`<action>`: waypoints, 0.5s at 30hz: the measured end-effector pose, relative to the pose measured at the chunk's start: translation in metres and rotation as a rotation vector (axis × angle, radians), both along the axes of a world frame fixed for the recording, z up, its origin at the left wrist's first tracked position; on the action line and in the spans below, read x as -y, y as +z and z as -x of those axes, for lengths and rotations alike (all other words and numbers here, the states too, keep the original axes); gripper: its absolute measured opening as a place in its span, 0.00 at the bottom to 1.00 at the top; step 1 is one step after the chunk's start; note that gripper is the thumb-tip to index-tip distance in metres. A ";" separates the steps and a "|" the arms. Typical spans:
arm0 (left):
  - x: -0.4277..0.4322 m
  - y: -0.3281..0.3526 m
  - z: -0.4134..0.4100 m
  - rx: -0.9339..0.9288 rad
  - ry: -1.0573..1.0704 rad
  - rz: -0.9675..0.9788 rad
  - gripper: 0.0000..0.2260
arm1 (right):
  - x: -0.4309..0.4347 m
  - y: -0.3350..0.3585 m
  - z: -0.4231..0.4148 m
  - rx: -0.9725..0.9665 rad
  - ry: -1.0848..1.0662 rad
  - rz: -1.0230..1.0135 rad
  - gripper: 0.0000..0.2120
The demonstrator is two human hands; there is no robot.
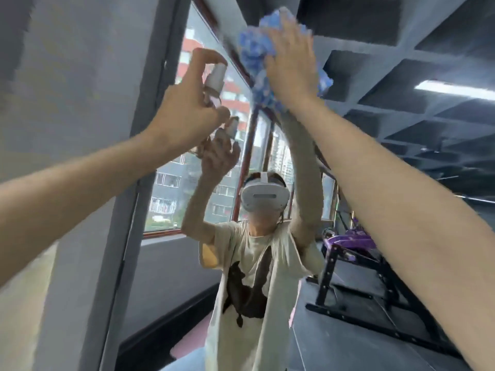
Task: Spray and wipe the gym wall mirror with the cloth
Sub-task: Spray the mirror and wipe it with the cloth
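Reaching high with both bare arms, the person faces the wall mirror (pixel 166 263). The left hand (pixel 184 108) is clamped on a small spray bottle (pixel 215 76): its fingers are curled round the body and one finger arches over the white nozzle top. The bottle is held up near the glass, close to the mirror's left edge; whether it touches the glass cannot be told. The right hand (pixel 290 60) is higher and to the right, its fingers stretched out and spread. The palm presses a bunched blue cloth (pixel 254 49) flat against the upper part of the mirror. The cloth spills out round the hand, above the fingers and below the wrist on both sides, and it looks blurred. A grey frame strip (pixel 128 210) runs down the mirror's left side, with a plain grey wall (pixel 67 103) beyond it.

In the glass the person's reflection shows a white headset (pixel 263 198) and a cream T-shirt (pixel 254 263) with a dark print, both arms raised. Also reflected are a window (pixel 171 194) with apartment blocks outside, a black metal rack (pixel 348 287), something purple (pixel 348 239) resting on it, and a lit ceiling lamp (pixel 452 89) in a dark coffered ceiling.
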State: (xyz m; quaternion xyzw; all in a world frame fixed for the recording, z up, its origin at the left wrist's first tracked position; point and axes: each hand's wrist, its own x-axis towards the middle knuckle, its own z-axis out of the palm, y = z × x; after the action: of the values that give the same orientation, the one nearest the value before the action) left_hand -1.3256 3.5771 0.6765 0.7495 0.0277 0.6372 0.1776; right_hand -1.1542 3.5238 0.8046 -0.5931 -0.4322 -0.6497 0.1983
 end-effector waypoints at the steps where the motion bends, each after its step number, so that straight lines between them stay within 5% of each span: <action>1: 0.004 0.007 -0.003 -0.016 0.005 -0.023 0.24 | 0.013 0.014 -0.009 -0.111 0.012 -0.154 0.24; 3: 0.011 0.020 -0.009 -0.021 -0.002 -0.060 0.24 | 0.012 0.008 -0.005 -0.205 0.023 -0.263 0.24; 8: 0.026 0.038 -0.023 0.054 -0.076 -0.063 0.23 | 0.012 -0.065 -0.007 0.205 0.070 0.323 0.26; 13: 0.046 0.035 -0.037 -0.034 -0.081 -0.122 0.26 | 0.126 -0.019 -0.096 -0.249 0.006 -0.384 0.24; 15: 0.053 0.029 -0.045 -0.056 -0.080 -0.122 0.26 | 0.110 -0.033 -0.080 -0.345 0.045 -0.497 0.24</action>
State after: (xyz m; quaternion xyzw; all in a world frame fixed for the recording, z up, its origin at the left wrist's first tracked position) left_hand -1.2805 3.5239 0.7060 0.7770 -0.0360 0.6088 0.1559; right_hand -1.0739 3.4137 0.7718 -0.6183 -0.2329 -0.6206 0.4224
